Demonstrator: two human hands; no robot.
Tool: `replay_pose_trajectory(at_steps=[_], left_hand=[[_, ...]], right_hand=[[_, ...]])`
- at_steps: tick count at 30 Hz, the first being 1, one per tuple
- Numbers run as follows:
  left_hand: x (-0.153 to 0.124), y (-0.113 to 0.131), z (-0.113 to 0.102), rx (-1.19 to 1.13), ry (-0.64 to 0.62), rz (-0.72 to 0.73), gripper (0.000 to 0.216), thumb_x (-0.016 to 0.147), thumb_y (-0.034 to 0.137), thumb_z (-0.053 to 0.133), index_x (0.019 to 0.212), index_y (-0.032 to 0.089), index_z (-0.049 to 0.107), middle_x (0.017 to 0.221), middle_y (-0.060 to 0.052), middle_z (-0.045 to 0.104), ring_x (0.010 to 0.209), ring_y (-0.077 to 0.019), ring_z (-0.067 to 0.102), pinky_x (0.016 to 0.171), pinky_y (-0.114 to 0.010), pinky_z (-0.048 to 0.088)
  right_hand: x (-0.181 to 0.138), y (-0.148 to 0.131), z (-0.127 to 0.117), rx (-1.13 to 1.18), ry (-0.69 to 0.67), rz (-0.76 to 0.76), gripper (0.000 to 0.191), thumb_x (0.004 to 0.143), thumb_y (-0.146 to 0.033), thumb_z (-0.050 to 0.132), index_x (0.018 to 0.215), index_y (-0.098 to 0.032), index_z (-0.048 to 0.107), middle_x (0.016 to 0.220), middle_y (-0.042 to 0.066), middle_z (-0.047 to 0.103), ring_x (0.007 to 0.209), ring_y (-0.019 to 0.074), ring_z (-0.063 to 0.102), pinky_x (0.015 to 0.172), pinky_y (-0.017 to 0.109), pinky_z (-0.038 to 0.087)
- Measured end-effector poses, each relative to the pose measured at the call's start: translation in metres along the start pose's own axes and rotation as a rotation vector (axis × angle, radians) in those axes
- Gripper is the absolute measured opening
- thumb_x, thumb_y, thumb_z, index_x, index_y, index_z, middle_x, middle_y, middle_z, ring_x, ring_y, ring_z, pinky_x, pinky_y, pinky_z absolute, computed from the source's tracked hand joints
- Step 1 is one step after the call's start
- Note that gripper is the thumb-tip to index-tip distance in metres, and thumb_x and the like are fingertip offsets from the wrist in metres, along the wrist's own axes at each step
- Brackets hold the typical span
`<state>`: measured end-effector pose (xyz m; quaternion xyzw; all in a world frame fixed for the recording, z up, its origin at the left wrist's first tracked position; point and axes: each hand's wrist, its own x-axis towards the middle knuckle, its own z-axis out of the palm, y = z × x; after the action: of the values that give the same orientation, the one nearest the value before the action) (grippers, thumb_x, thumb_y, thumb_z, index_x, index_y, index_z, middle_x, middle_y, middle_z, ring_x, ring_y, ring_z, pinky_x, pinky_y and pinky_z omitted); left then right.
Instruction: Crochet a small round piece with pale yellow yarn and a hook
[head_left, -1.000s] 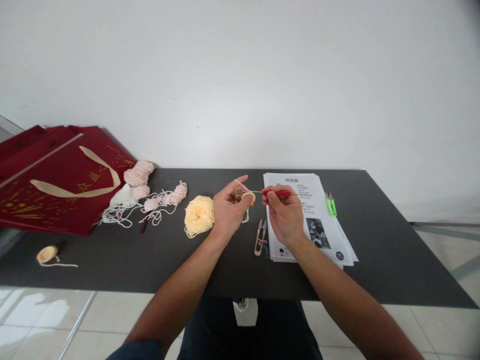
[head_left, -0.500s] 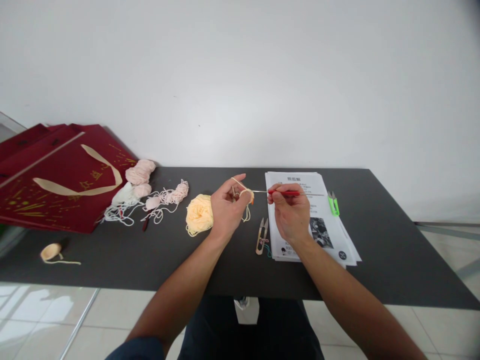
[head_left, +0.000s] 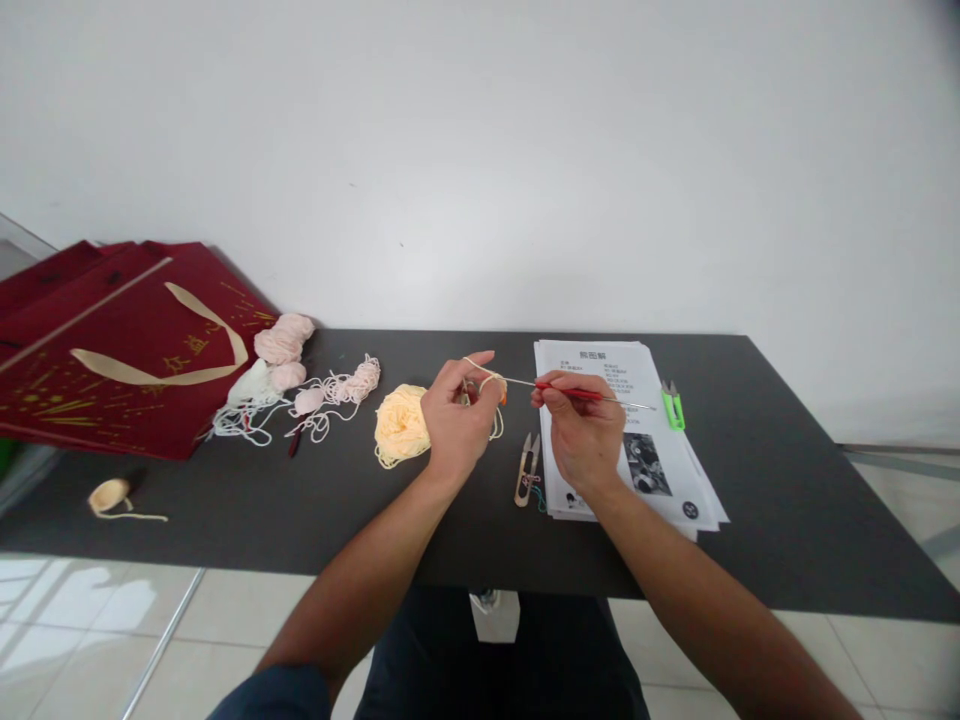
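Note:
My left hand [head_left: 459, 415] is closed on a small piece of cream yarn crochet work [head_left: 493, 385], mostly hidden by the fingers, with a strand running over the raised index finger. A bit of orange shows beside it. My right hand [head_left: 585, 430] grips the red handle of a crochet hook [head_left: 574, 391], pen-like, over the printed sheets. The hook's thin metal shaft points left and its tip reaches the work at my left fingers. Just left of my left hand lies a ball of yellow yarn [head_left: 401, 425]. Thread snips [head_left: 526, 470] rest between my forearms.
Printed sheets [head_left: 637, 415] lie under my right hand, with green snips [head_left: 673, 406] at their right edge. Dark red gift bags [head_left: 142, 350] stand at left beside pink yarn [head_left: 283, 340] and white yarn [head_left: 251, 390]. A small cream crocheted cup [head_left: 110, 496] sits near the front left edge.
The crochet hook has tilted, its rear end dropping a little while its tip stays at the work. My left hand has hardly moved. The whole view has shifted slightly.

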<state>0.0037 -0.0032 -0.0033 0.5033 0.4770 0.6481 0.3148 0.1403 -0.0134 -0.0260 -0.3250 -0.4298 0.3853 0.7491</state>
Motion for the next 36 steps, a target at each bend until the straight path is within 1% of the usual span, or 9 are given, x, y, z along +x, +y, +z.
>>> replay_pose_trajectory(at_steps=[4, 8, 12, 17, 21, 24, 31, 34, 36], left_hand=[[0.000, 0.001, 0.000, 0.060, 0.048, 0.024, 0.013, 0.080, 0.013, 0.072, 0.088, 0.020, 0.079, 0.098, -0.002, 0.076, 0.064, -0.0081, 0.056, 0.063, -0.025, 0.046], [0.002, 0.000, 0.000, 0.057, 0.073, 0.001, 0.019, 0.080, 0.013, 0.071, 0.095, 0.020, 0.081, 0.095, -0.002, 0.077, 0.066, -0.0088, 0.058, 0.066, -0.025, 0.047], [0.005, -0.005, 0.003, -0.109, 0.077, -0.149, 0.033, 0.077, 0.020, 0.081, 0.110, 0.020, 0.079, 0.081, 0.000, 0.077, 0.066, -0.0108, 0.062, 0.069, -0.026, 0.050], [0.008, -0.006, 0.006, -0.412, 0.025, -0.326, 0.044, 0.070, 0.018, 0.089, 0.112, 0.018, 0.078, 0.078, 0.001, 0.077, 0.070, -0.0107, 0.068, 0.077, -0.026, 0.052], [0.013, -0.003, 0.004, -0.641, -0.097, -0.477, 0.049, 0.065, 0.014, 0.091, 0.112, 0.017, 0.078, 0.074, 0.003, 0.074, 0.067, -0.0084, 0.066, 0.077, -0.025, 0.051], [0.017, -0.001, 0.001, -0.751, -0.167, -0.562, 0.052, 0.062, 0.011, 0.091, 0.112, 0.016, 0.078, 0.070, 0.005, 0.070, 0.064, -0.0068, 0.062, 0.076, -0.024, 0.050], [0.019, 0.000, -0.003, -0.718, -0.248, -0.600, 0.053, 0.060, 0.011, 0.091, 0.112, 0.016, 0.080, 0.067, 0.006, 0.065, 0.064, -0.0067, 0.060, 0.074, -0.024, 0.050], [0.019, 0.000, -0.004, -0.636, -0.280, -0.571, 0.056, 0.058, 0.010, 0.091, 0.113, 0.017, 0.081, 0.069, 0.007, 0.064, 0.064, -0.0070, 0.060, 0.074, -0.025, 0.050], [0.019, -0.002, -0.004, -0.564, -0.276, -0.545, 0.056, 0.058, 0.010, 0.090, 0.113, 0.017, 0.080, 0.069, 0.007, 0.065, 0.063, -0.0070, 0.060, 0.073, -0.025, 0.050]], right_hand=[[-0.008, -0.001, 0.001, -0.084, -0.040, -0.098, 0.019, 0.084, -0.013, 0.082, 0.092, -0.030, 0.080, 0.099, 0.000, 0.082, 0.078, 0.0153, 0.076, 0.074, 0.034, 0.067], [-0.013, -0.003, -0.001, -0.254, -0.139, -0.251, 0.027, 0.088, -0.009, 0.077, 0.099, -0.033, 0.083, 0.103, 0.001, 0.083, 0.087, 0.0199, 0.079, 0.081, 0.040, 0.068], [-0.013, 0.000, -0.006, -0.376, -0.232, -0.415, 0.042, 0.088, -0.003, 0.073, 0.111, -0.036, 0.082, 0.112, 0.003, 0.084, 0.096, 0.0225, 0.080, 0.083, 0.041, 0.067], [-0.012, 0.007, -0.009, -0.436, -0.273, -0.467, 0.050, 0.088, -0.002, 0.073, 0.121, -0.040, 0.079, 0.118, 0.002, 0.083, 0.102, 0.0235, 0.079, 0.088, 0.044, 0.067], [-0.011, 0.007, -0.009, -0.413, -0.245, -0.420, 0.047, 0.088, -0.004, 0.075, 0.118, -0.040, 0.080, 0.117, 0.001, 0.083, 0.102, 0.0228, 0.079, 0.088, 0.044, 0.067], [-0.010, 0.005, -0.006, -0.325, -0.213, -0.263, 0.036, 0.088, -0.009, 0.077, 0.109, -0.038, 0.083, 0.115, 0.000, 0.083, 0.100, 0.0219, 0.079, 0.089, 0.042, 0.067], [0.003, 0.005, -0.005, -0.023, -0.102, 0.059, 0.018, 0.085, -0.017, 0.082, 0.095, -0.032, 0.080, 0.103, -0.002, 0.082, 0.077, 0.0131, 0.074, 0.072, 0.031, 0.063], [0.012, 0.000, -0.009, -0.015, -0.132, 0.060, 0.015, 0.084, -0.017, 0.083, 0.090, -0.029, 0.075, 0.097, -0.002, 0.079, 0.075, 0.0117, 0.071, 0.070, 0.028, 0.059], [0.016, -0.005, -0.012, -0.094, -0.148, -0.013, 0.016, 0.083, -0.016, 0.083, 0.089, -0.027, 0.073, 0.094, -0.001, 0.079, 0.078, 0.0127, 0.071, 0.071, 0.028, 0.057]])
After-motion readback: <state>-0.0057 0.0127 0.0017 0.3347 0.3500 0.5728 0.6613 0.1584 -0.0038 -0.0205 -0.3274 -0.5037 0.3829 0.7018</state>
